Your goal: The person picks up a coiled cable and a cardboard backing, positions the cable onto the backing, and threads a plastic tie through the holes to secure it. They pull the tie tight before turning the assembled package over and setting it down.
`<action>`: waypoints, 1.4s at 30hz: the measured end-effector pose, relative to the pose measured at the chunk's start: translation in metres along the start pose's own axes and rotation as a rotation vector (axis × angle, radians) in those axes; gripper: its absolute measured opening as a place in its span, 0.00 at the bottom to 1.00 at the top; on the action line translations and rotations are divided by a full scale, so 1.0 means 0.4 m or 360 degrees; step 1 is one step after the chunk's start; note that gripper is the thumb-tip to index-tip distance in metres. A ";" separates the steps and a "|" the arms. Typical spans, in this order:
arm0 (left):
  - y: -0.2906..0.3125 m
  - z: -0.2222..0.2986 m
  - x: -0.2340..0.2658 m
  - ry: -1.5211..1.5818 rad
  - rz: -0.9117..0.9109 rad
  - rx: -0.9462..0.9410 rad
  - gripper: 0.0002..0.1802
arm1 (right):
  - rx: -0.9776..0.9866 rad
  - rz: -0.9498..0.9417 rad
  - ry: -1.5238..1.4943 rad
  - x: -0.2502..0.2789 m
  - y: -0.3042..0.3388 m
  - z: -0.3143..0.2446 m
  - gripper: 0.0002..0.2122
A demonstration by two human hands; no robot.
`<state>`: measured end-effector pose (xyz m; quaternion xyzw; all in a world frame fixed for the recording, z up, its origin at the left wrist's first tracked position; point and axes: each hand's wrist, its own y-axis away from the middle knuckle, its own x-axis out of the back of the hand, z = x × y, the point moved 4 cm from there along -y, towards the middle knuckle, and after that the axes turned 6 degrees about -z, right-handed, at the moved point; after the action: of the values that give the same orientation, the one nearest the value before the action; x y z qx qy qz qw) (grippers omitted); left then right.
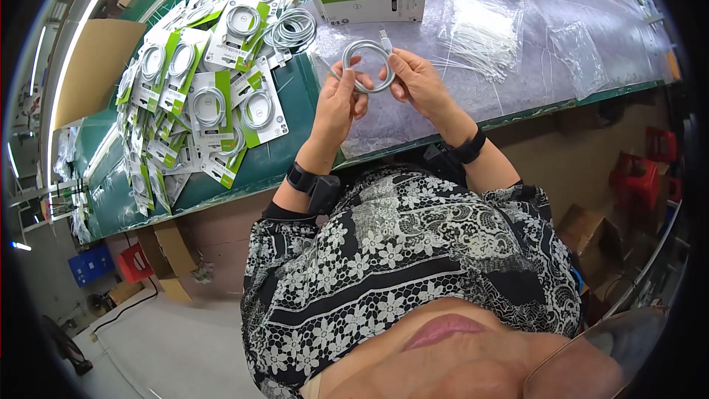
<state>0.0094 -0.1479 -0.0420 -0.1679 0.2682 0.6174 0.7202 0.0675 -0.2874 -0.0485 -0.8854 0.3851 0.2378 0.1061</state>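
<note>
Thumbs and fingers of the left hand (341, 100) and right hand (418, 83) pinch opposite sides of a coiled grey cable (378, 89), held between them. Under this grip stretches the table (528, 77). To its left spreads a heap of carded cables (209, 107); beyond it stands a green-and-white card stack (369, 4); rightward lie bagged white ties (480, 33); near its upper left, loose coils (294, 27). The held cable's connector (385, 42) juts up beside the right thumb.

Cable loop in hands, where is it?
The held cable loop is at the head view's upper middle, between left hand and right hand, below the card stack.
</note>
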 end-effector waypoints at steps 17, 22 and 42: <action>-0.014 -0.025 0.026 -0.0131 0.0038 -0.0007 0.12 | -0.0012 0.0266 0.0080 0.001 0.046 -0.024 0.16; -0.016 -0.019 0.011 0.0031 0.0132 -0.0095 0.11 | -0.0055 0.0413 0.0023 0.002 0.038 -0.028 0.16; -0.011 -0.020 0.024 -0.0020 0.0191 -0.0296 0.13 | -0.0084 0.0254 0.0157 0.023 0.048 0.002 0.10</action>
<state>0.0131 -0.1454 -0.0544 -0.2138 0.2150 0.6827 0.6649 0.0586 -0.3062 -0.0539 -0.8650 0.4529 0.2116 0.0442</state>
